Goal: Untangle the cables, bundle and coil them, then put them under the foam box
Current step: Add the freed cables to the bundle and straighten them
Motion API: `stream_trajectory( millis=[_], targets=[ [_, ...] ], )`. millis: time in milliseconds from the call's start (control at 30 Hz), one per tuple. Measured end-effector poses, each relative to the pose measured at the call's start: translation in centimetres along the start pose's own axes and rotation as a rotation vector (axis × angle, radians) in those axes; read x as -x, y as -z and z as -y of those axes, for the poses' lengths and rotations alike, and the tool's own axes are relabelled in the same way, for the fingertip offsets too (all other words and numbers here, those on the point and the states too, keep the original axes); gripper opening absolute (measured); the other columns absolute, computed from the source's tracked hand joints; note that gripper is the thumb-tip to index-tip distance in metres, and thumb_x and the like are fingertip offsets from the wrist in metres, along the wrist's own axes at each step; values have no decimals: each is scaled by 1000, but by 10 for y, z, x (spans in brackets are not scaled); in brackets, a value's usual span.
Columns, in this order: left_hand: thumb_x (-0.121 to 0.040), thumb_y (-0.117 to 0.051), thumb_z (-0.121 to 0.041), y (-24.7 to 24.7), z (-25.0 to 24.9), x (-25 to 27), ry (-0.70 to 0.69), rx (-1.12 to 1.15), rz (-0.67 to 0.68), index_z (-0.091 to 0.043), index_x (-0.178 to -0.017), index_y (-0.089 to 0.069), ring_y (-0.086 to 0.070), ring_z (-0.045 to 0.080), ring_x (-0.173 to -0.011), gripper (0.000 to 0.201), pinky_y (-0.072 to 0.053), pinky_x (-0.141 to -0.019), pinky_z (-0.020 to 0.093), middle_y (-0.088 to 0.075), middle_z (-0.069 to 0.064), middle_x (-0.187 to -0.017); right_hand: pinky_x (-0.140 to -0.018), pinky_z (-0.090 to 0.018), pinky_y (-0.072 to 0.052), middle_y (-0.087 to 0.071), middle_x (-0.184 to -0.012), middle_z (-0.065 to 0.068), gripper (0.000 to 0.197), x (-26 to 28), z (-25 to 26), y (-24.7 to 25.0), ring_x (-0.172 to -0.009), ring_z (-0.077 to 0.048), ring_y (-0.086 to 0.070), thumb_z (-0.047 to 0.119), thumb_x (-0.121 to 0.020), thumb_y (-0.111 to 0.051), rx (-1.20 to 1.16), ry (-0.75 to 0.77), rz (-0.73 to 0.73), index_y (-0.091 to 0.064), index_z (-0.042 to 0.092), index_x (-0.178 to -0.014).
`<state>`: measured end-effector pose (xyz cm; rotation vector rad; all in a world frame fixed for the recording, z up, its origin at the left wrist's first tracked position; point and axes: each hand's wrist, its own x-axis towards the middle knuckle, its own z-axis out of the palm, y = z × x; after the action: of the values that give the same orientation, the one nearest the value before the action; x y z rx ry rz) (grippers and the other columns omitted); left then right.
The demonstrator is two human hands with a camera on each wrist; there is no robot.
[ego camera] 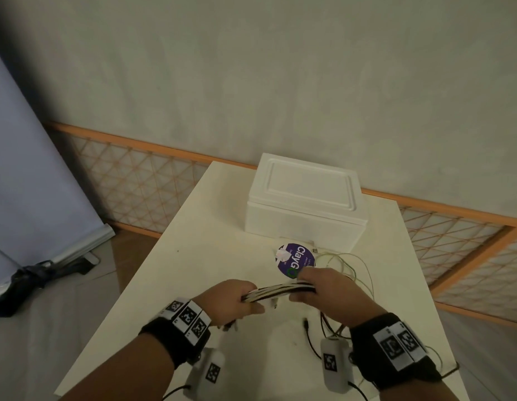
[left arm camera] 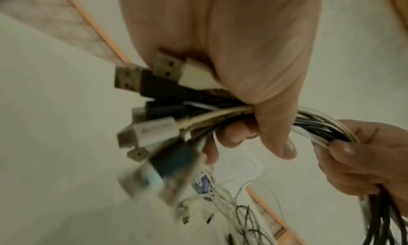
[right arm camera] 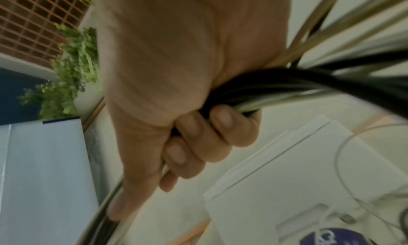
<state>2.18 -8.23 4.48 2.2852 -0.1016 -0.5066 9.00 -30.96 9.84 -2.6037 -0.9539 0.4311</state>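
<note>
Cables [ego camera: 280, 291] are held as one bundle above the counter's [ego camera: 170, 273] near middle, left hand [ego camera: 234, 299] and right hand [ego camera: 326, 290] fingers clamped round them. Foam box [ego camera: 303, 204] is seated at the far edge.

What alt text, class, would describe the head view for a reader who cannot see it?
Two hands, the left hand and right hand, hold a bundle of black and white cables stretched between them above a white table. Behind them stands a closed white foam box, with a round purple label and loose thin wires before it.
</note>
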Motion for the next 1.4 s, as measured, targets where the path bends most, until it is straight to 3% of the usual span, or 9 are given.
stream_trajectory(
  millis=[200, 333, 400, 467, 533, 633, 733, 1100, 1400],
  targets=[
    [-98, -38, -45, -2, 2, -13, 39, -654, -125, -19, -91, -54, -55, 22, -79, 32, -35, -65, 29, -57, 0, -86, -84, -31, -44, -63, -104, 5, 32, -13, -4, -26, -101, -16, -58, 53, -87, -54, 155, -123, 0, -53, 26, -105],
    [-97, -38, -29, 2, -13, -20, 23, -778, -120, -13, -98, -59, -59, 27, -80, 27, -38, -66, 30, -66, 8, -99, -115, -54, -14, -36, -146, -7, 70, -25, 29, -45, -138, -26, -30, 26, -81, -56, 386, -11, -137, -27, 16, -143],
    [-96, -37, -20, 1, -23, -23, -11, -813, -119, -8, -109, -57, -63, 29, -89, 27, -37, -68, 30, -67, 11, -103, -110, -52, -30, -54, -128, -13, 71, -32, 48, -61, -120, -30, -52, 16, -72, -57, 388, 79, -143, -33, 6, -138],
    [-96, -37, -16, 1, -27, -26, -8, -812, -113, -6, -123, -48, -63, 28, -93, 31, -37, -69, 31, -66, 11, -105, -74, -33, -52, -65, -86, -6, 61, -38, 52, -72, -72, -22, -65, 16, -58, -69, 358, 48, -193, -47, 5, -114],
    [-95, -38, -13, 0, -27, -25, -33, -835, -93, -7, -126, -44, -61, 28, -85, 32, -38, -67, 33, -64, 9, -97, -44, -24, -34, -58, -61, 2, 54, -42, 52, -71, -45, -17, -55, 18, -53, -77, 349, -14, -132, -46, 10, -96],
    [-96, -36, -15, -6, -23, -27, 18, -841, -63, -7, -135, -39, -60, 27, -83, 40, -37, -65, 32, -62, 8, -93, -44, -27, -29, -56, -72, 0, 41, -43, 51, -74, -59, -24, -54, 17, -86, -49, 289, -126, -57, -35, 7, -123],
    [-99, -32, -18, -9, -22, -35, 153, -826, -42, -10, -130, -53, -62, 26, -100, 37, -39, -74, 32, -66, 8, -110, -45, -26, -24, -52, -73, 1, 46, -49, 51, -78, -67, -27, -53, 18, -89, -38, 275, -159, -74, -28, 9, -134],
    [-92, -40, -20, 6, -16, -41, -75, -954, -108, -12, -91, -54, -60, 30, -75, 16, -36, -60, 32, -65, 8, -91, -56, -28, -36, -38, -61, 8, 26, -46, 31, -72, -68, -19, -49, 33, -94, -37, 176, -193, -50, -46, 20, -74],
    [-95, -41, -34, 28, 19, -28, -21, -831, -219, -18, -102, -52, -62, 26, -87, 20, -34, -62, 30, -64, 3, -96, -69, -29, -45, -44, -68, 9, 19, -20, -15, -60, -77, -17, -53, 39, -90, -43, 101, -326, 34, -49, 25, -80]
  ],
)
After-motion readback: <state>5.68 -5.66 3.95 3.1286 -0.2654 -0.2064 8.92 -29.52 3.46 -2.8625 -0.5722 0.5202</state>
